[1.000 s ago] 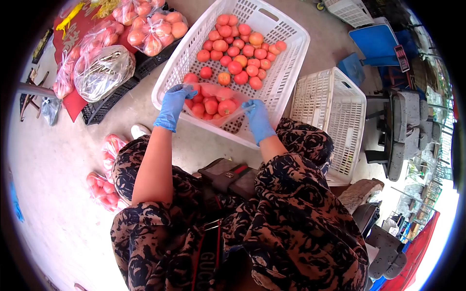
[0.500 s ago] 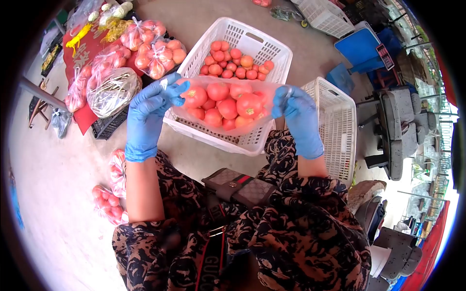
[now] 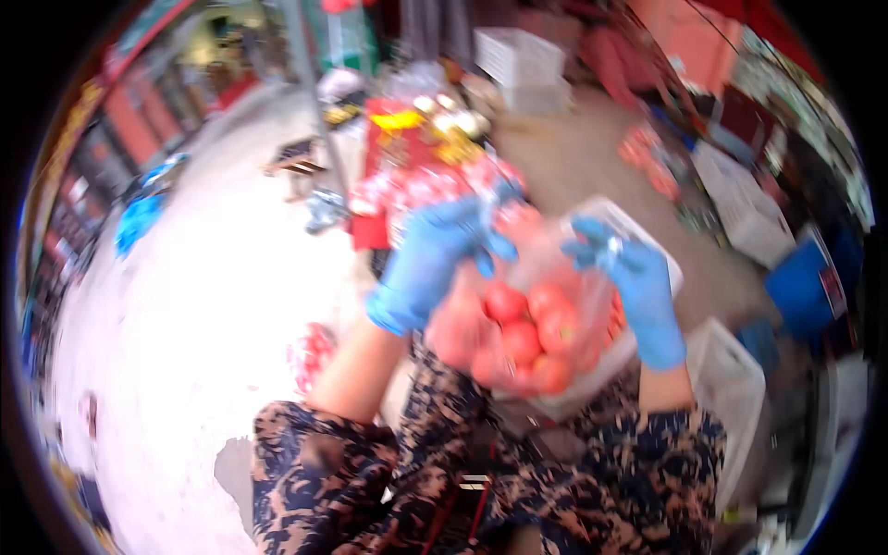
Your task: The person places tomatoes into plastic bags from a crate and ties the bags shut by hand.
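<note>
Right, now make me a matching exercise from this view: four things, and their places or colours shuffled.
1. Bag of tomatoes
2. Small stool
3. Item lying on the red cloth
4. Crumpled sheet

A. Beside the metal pole
B. Blue, farthest left of the four
C. Between the left hand and right hand
D. Bright yellow

Pairs: 1-C, 2-A, 3-D, 4-B

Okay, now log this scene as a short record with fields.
Left hand: blue-gloved, at the upper edge of the clear bag; grip blurred
Right hand: blue-gloved, at the bag's opposite upper side; grip blurred
Left hand position
Bag: clear plastic, raised
Bag contents: red tomatoes
Behind bag: white crate
Picture: motion-blurred
</note>
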Motion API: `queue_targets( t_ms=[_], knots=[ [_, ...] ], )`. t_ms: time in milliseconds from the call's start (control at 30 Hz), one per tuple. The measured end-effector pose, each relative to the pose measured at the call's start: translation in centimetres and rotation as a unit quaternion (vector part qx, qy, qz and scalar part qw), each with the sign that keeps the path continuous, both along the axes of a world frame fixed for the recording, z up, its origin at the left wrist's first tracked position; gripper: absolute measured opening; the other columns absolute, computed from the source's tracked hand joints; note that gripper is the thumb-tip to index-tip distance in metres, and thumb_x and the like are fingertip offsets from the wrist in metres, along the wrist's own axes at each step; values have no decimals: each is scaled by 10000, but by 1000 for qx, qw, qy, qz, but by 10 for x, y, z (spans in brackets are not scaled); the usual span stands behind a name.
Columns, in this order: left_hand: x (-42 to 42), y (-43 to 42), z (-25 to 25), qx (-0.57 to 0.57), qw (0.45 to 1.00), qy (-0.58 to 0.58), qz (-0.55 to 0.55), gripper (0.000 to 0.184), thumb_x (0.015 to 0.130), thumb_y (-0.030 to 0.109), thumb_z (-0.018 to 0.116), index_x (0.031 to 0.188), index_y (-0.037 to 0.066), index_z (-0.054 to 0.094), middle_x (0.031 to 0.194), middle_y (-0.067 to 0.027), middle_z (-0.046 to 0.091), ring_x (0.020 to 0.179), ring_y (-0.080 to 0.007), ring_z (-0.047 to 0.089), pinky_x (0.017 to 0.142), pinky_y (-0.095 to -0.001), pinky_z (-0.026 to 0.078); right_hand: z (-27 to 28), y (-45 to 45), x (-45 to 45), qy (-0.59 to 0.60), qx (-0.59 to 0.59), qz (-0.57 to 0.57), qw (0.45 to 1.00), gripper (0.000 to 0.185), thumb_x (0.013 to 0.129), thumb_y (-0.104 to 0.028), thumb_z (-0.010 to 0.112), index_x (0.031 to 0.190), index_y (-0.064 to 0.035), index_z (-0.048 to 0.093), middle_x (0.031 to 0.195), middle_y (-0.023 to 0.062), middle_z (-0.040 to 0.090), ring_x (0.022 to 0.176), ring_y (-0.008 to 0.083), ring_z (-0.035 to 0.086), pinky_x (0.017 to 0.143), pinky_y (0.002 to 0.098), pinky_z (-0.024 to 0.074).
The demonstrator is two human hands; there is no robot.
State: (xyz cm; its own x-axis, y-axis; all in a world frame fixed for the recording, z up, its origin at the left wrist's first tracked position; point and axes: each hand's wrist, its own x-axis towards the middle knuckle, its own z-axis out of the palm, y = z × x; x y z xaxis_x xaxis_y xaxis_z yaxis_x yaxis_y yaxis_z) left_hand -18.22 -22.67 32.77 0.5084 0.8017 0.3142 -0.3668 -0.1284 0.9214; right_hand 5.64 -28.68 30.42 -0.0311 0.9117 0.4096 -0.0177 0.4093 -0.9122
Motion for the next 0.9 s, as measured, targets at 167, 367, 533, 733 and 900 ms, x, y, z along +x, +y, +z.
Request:
queue_targets(
  t_ms=[167,367,533,733,900],
  knots=[
    [-28,-39,5,-80,994,75,31,248,902,186,532,1056,19,630,786,-25,627,491,-69,508,448,-209,429,-15,4,-44,2,-35,69,997,274,839,-1,543,1104,57,576,1082,132,609,956,212,603,813,283,491],
    [-51,-39,-37,-129,971,201,-29,330,916,258,507,1072,-21,589,831,-65,635,558,-99,553,516,-231,485,-26,11,-80,57,-160,205,964,261,848,-49,547,1074,77,588,958,105,645,857,153,608,772,256,495],
    [-57,-30,-85,-72,934,339,-92,463,910,395,469,1108,-18,538,930,-82,617,702,-136,607,642,-267,524,-53,18,-76,16,-296,239,925,258,847,-112,582,1045,50,611,917,99,658,790,125,618,728,236,503],
    [-36,-42,-86,-107,933,295,-174,468,896,472,453,1063,43,539,969,-56,582,847,-144,580,741,-303,498,-81,19,-61,-86,-282,302,906,273,858,-177,581,1033,30,614,861,70,658,769,124,613,715,242,487],
    [-8,-45,-87,-297,916,158,-217,377,882,452,498,959,92,576,833,-34,600,736,-119,561,638,-278,491,-68,-8,-56,-84,-273,319,904,247,834,-163,614,996,23,633,914,70,651,819,115,587,744,247,469]
  ],
)
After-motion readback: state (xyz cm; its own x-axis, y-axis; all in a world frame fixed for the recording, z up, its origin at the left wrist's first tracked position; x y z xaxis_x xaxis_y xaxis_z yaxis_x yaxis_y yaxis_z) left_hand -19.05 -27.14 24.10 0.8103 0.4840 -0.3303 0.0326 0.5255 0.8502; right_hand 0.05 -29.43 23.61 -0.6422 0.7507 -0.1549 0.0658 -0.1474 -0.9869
